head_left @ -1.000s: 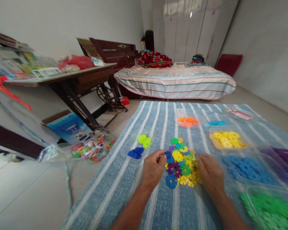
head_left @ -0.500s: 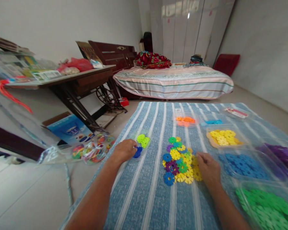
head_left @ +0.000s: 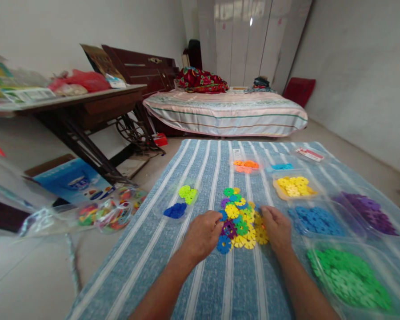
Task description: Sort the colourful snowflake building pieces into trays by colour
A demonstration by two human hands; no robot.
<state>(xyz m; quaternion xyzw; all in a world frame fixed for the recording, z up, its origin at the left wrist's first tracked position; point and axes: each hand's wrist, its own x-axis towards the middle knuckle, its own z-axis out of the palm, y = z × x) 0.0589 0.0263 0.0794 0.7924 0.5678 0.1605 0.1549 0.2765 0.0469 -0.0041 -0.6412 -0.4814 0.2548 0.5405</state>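
A loose pile of notched plastic snowflake discs [head_left: 242, 218], in yellow, green, blue and purple, lies on the striped cloth. My left hand [head_left: 202, 235] is at the pile's left edge, thumb and fingers pinched together; whatever is between them is hidden. On the opposite side, my right hand [head_left: 278, 229] curls closed against the yellow discs [head_left: 261, 234], its fingertips mostly hidden. To the left stands a clear plastic tray [head_left: 160, 208] with lime-green discs [head_left: 187, 194] and dark blue discs [head_left: 175, 210] in it.
Clear tubs on the right hold green discs [head_left: 350, 278], blue discs [head_left: 318, 220], purple discs [head_left: 370, 213] and yellow discs [head_left: 295, 186]. Orange discs [head_left: 246, 165] and light blue discs [head_left: 282, 166] sit farther back. A bed [head_left: 226, 113] and a sewing-machine table [head_left: 96, 100] stand beyond.
My left hand has moved right, from the dark blue discs in the left tray to the pile's left edge. My right hand stays beside the pile. The view has turned slightly right.
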